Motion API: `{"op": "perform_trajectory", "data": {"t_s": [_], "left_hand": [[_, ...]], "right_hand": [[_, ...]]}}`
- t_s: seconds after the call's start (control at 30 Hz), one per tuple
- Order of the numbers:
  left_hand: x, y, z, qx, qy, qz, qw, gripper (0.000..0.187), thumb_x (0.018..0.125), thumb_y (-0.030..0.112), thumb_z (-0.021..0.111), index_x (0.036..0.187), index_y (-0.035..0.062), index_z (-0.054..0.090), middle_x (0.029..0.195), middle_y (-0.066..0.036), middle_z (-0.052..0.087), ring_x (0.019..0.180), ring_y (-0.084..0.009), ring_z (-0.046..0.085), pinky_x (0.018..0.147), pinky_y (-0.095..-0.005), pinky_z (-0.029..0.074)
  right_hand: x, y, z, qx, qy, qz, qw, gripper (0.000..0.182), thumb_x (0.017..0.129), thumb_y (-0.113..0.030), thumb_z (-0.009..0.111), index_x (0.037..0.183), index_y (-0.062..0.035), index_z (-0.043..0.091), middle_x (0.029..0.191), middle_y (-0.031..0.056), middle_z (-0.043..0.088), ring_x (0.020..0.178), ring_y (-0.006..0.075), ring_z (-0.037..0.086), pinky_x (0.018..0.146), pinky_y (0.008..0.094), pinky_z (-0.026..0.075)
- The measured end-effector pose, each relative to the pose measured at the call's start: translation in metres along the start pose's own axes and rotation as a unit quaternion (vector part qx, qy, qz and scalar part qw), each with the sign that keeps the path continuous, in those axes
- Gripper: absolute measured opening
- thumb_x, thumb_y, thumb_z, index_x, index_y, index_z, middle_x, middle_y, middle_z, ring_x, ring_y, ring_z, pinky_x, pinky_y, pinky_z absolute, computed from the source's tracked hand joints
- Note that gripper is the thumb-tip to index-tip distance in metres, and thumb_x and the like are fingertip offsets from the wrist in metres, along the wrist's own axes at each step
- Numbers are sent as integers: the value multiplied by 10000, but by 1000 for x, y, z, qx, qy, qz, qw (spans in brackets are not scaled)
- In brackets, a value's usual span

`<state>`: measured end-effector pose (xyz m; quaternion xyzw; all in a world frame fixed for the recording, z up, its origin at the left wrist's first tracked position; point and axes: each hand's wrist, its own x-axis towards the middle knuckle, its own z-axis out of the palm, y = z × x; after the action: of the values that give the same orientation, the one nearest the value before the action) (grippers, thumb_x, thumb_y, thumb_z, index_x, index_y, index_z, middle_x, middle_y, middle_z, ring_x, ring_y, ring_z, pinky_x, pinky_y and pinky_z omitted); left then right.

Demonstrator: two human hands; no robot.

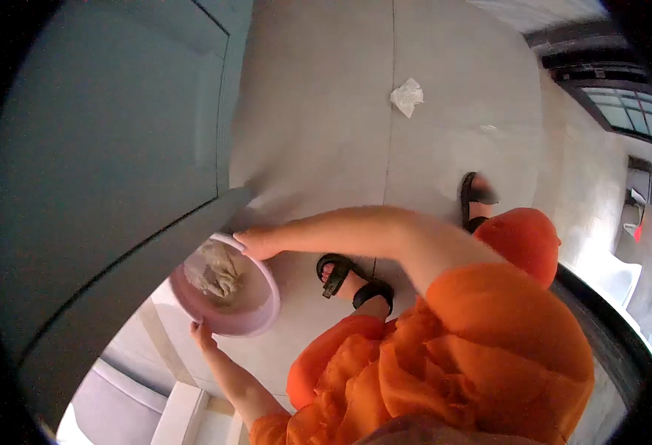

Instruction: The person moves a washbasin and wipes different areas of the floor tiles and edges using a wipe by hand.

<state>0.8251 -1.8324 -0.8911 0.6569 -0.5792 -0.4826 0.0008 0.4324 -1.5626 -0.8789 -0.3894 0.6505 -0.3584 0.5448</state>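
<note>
A pale pink plastic basin [251, 320] is held out at the left of the head view. Inside it lies a bunched greyish cloth [220, 273] in what looks like murky water. My right hand [259, 242] grips the far rim, its arm stretched across the view. Lower down, my left hand [202, 334] is closed on the near rim, fingers partly hidden by the basin wall. The basin overlaps the lower edge of a blue-grey panelled door [133, 111].
A crumpled white tissue [408, 97] lies on the grey tiled floor [318, 104]. My feet in black sandals [348, 278] stand apart. A grey padded seat [122, 400] is at lower left. A dark-framed window [626, 111] shows at upper right.
</note>
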Motion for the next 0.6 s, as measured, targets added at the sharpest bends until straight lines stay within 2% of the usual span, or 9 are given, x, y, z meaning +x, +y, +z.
{"op": "perform_trajectory", "data": {"t_s": [0.07, 0.1, 0.17, 0.23, 0.3, 0.37, 0.4, 0.5, 0.6], "left_hand": [[10, -2, 0, 98, 43, -15, 994, 344, 804, 182, 639, 1066, -6, 519, 944, -99, 577, 799, -189, 560, 694, -301, 467], [1, 4, 6, 242, 129, 63, 960, 370, 807, 191, 638, 1092, -9, 514, 971, -121, 569, 809, -210, 564, 701, -311, 471], [-43, 35, 34, 497, 279, 212, 794, 420, 813, 208, 635, 1143, -16, 504, 1026, -164, 553, 827, -252, 573, 716, -329, 479], [-79, 67, 62, 367, 263, 232, 862, 419, 830, 179, 609, 1193, 3, 496, 1100, -184, 528, 854, -278, 571, 733, -330, 481], [-113, 88, 97, 289, 212, 291, 887, 385, 839, 143, 592, 1189, 10, 504, 1090, -147, 535, 844, -237, 564, 728, -301, 474], [-144, 106, 143, 213, 125, 339, 908, 360, 848, 109, 570, 1189, 14, 507, 1094, -115, 536, 833, -200, 556, 723, -282, 467], [-196, 157, 193, 187, 66, 309, 930, 324, 851, 55, 531, 1172, 12, 517, 1121, -83, 521, 839, -160, 535, 724, -262, 453], [-249, 215, 258, 198, -51, 315, 927, 322, 857, 16, 493, 1178, 25, 522, 1171, -82, 502, 893, -160, 534, 763, -267, 451], [-291, 275, 293, 251, -126, 368, 886, 323, 860, 8, 488, 1180, 33, 526, 1166, -89, 501, 937, -169, 541, 796, -279, 452]], "right_hand": [[-30, 23, -37, -67, 1, -112, 991, 360, 852, -230, 516, 1161, -48, 488, 1044, 192, 563, 1011, 370, 525, 862, 449, 422], [-57, 31, -69, -116, -6, -129, 985, 355, 856, -230, 513, 1171, -69, 494, 1074, 187, 553, 1056, 361, 502, 880, 448, 418], [-96, 82, -125, -257, 47, -102, 960, 361, 807, -198, 558, 1153, -105, 516, 1136, 143, 524, 1119, 323, 455, 883, 422, 434], [-162, 115, -186, -368, 100, -6, 924, 368, 808, -139, 532, 1173, -106, 501, 1243, 106, 457, 1141, 294, 432, 908, 383, 429], [-214, 175, -225, -435, 215, -27, 874, 377, 826, -162, 519, 1200, -131, 486, 1244, 102, 456, 1142, 290, 430, 902, 385, 438], [-248, 212, -260, -546, 242, -16, 802, 397, 810, -123, 527, 1205, -154, 504, 1269, 96, 453, 1157, 286, 431, 938, 378, 415], [-260, 225, -270, -595, 257, -9, 761, 411, 802, -104, 531, 1208, -165, 514, 1281, 93, 451, 1164, 284, 432, 956, 374, 403], [-269, 253, -280, -397, 284, -52, 872, 369, 832, -162, 523, 1200, -155, 517, 1280, 77, 463, 1172, 258, 435, 963, 370, 389], [-278, 264, -298, -201, 358, 65, 910, 354, 862, -196, 498, 1212, -146, 503, 1252, 82, 490, 1163, 251, 443, 964, 368, 384]]}}
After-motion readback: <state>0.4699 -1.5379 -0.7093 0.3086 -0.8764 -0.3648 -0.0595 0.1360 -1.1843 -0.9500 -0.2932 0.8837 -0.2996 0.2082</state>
